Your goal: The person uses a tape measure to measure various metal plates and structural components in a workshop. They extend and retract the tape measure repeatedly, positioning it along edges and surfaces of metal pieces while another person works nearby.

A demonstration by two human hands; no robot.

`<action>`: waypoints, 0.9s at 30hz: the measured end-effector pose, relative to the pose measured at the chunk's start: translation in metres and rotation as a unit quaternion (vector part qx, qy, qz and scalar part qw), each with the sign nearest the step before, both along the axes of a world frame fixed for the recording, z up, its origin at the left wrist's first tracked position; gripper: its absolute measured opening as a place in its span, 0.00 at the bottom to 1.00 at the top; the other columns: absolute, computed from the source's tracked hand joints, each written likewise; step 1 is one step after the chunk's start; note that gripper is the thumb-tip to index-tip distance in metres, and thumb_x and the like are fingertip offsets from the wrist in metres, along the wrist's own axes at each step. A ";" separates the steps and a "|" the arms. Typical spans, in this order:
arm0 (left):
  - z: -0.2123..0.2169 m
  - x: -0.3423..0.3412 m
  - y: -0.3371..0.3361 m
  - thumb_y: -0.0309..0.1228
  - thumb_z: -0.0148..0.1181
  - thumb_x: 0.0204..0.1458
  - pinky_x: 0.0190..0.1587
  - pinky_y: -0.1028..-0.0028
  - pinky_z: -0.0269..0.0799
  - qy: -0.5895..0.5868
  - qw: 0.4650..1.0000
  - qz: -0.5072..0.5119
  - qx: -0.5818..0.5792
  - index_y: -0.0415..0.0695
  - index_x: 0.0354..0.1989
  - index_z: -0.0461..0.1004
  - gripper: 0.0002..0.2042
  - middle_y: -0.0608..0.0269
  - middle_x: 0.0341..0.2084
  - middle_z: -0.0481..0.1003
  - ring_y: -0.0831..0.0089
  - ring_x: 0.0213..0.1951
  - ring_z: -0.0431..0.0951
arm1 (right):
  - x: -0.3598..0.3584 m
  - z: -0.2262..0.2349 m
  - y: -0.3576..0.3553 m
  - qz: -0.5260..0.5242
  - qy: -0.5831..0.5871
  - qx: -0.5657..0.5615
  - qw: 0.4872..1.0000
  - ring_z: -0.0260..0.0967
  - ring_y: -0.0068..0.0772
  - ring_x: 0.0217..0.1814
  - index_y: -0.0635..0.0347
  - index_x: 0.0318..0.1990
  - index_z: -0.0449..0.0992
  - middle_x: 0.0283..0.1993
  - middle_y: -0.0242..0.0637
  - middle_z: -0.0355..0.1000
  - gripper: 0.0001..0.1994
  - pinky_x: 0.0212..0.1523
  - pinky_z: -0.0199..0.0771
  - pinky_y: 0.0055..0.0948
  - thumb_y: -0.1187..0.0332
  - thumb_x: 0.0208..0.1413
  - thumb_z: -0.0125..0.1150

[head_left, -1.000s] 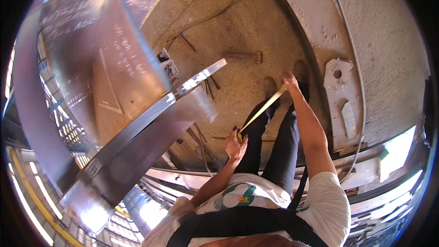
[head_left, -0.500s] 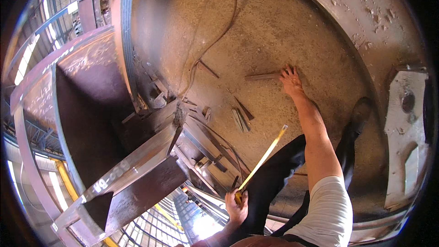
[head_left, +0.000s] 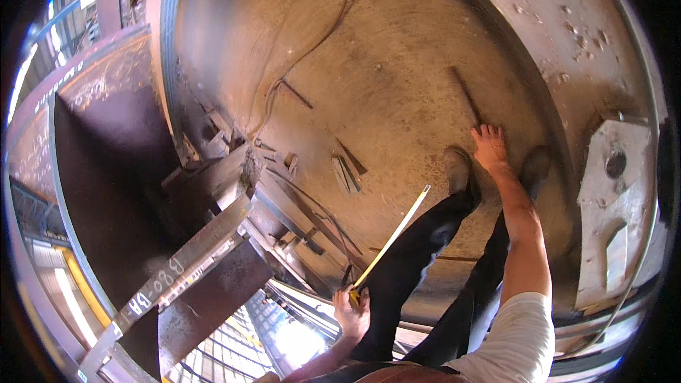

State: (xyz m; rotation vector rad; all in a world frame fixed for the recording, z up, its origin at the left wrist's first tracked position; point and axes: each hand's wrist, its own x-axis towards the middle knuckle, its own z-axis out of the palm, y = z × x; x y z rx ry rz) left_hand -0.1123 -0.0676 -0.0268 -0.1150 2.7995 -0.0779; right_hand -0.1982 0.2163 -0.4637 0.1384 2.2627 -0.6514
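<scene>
Above the floor's [head_left: 397, 124] bottom edge, the left hand's [head_left: 352, 320] fingers grip a yellow tape measure [head_left: 354, 298], its strip [head_left: 392, 237] poking out. Near the right edge, the right hand [head_left: 491, 147] is at a dark bar's [head_left: 465, 93] end; I cannot tell if its fingers hold it.

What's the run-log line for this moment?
left hand: holding tape measure, yellow blade extended | right hand: at near end of dark bar, grip unclear | holed metal plate: right of shoes

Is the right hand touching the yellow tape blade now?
Apart. The head view shows it plainly: a shoe and bare floor lie between the right hand and the yellow tape blade.
</scene>
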 end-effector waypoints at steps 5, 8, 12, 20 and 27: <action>-0.001 -0.018 0.009 0.32 0.70 0.47 0.36 0.59 0.69 -0.006 1.000 -0.018 0.000 0.44 0.43 0.72 0.17 0.54 0.29 0.72 0.52 0.33 0.73 | 0.008 -0.135 0.024 -0.110 0.223 0.046 0.967 0.44 0.41 0.76 0.48 0.65 0.65 0.74 0.38 0.51 0.24 0.78 0.33 0.48 0.66 0.61 0.54; 0.010 -0.021 0.017 0.32 0.70 0.46 0.35 0.60 0.69 0.016 0.999 -0.003 -0.027 0.44 0.43 0.72 0.17 0.55 0.31 0.74 0.53 0.34 0.74 | -0.061 -0.023 0.049 0.268 0.033 0.214 0.939 0.41 0.38 0.77 0.46 0.68 0.59 0.74 0.31 0.49 0.27 0.78 0.28 0.50 0.60 0.63 0.55; 0.011 -0.019 0.022 0.31 0.70 0.45 0.36 0.61 0.70 0.025 1.000 0.002 -0.016 0.46 0.43 0.72 0.17 0.57 0.32 0.74 0.55 0.34 0.75 | -0.056 -0.058 0.063 0.319 0.027 0.227 0.920 0.39 0.39 0.78 0.46 0.70 0.56 0.73 0.34 0.50 0.29 0.77 0.27 0.54 0.58 0.63 0.55; 0.016 -0.017 0.026 0.33 0.68 0.47 0.38 0.60 0.71 0.041 0.999 0.034 -0.002 0.46 0.42 0.73 0.15 0.60 0.34 0.75 0.57 0.36 0.75 | -0.013 -0.087 0.018 0.509 0.075 0.382 0.768 0.58 0.40 0.69 0.49 0.61 0.72 0.64 0.34 0.67 0.22 0.73 0.39 0.52 0.60 0.59 0.59; 0.031 -0.025 0.022 0.35 0.66 0.49 0.43 0.58 0.72 0.002 1.000 0.028 0.013 0.46 0.44 0.72 0.15 0.56 0.37 0.75 0.53 0.41 0.76 | -0.020 0.033 -0.072 0.361 -0.272 0.188 0.872 0.77 0.32 0.48 0.47 0.47 0.82 0.52 0.30 0.77 0.16 0.38 0.77 0.44 0.54 0.55 0.61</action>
